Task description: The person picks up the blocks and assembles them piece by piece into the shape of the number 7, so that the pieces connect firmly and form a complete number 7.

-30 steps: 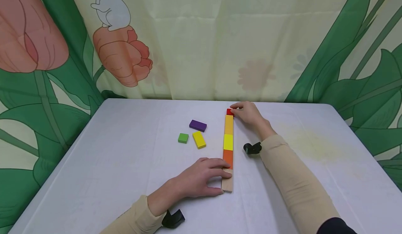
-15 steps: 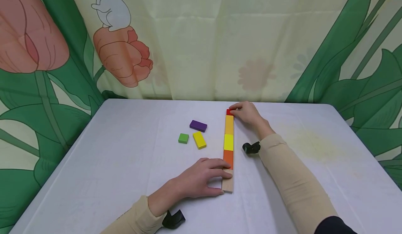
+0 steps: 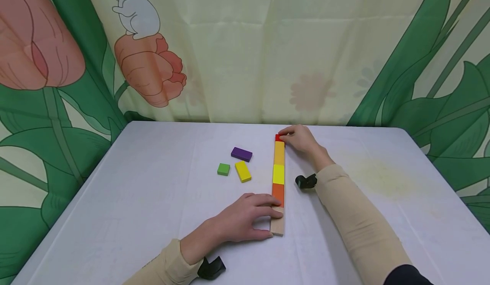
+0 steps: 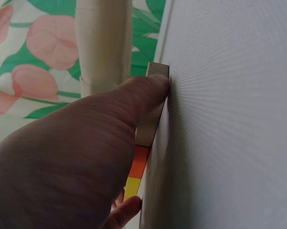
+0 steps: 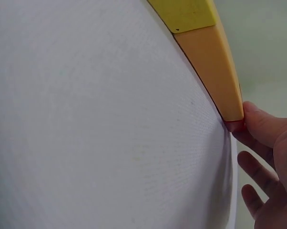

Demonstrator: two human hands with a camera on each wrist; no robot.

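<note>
"Bracing a row point(image 3: 278, 174) of blocks at both ends, two hands are pictured over a white counter point(image 3: 153, 217). How is each end held?"

"At the far end, the red block point(image 3: 277, 138) is pinched by the fingers point(image 5: 260, 126) of the right hand point(image 3: 301, 139), against the amber block point(image 3: 279, 153). At the near end, the wood block point(image 3: 277, 226) is gripped by the left hand point(image 3: 243, 220), with one finger laid across to the orange block point(image 3: 278, 193)."

"Where might the line be broken?"

"At the joints, most likely. If the red block were pushed askew, the amber block could be nudged sideways. If both ends were squeezed too hard, the row might be buckled near the yellow block point(image 3: 278, 171), where no fingers are seen from above. How firmly it is being pressed cannot be told."

"And on release?"

"The red block could be dragged out of line by fingers lifted unevenly."

"What of the loose pieces?"

"The purple block point(image 3: 241, 154), green block point(image 3: 223, 169) and spare yellow point(image 3: 243, 171) are grouped left of the row; they could be scattered by a careless sweep of the left hand."
</note>
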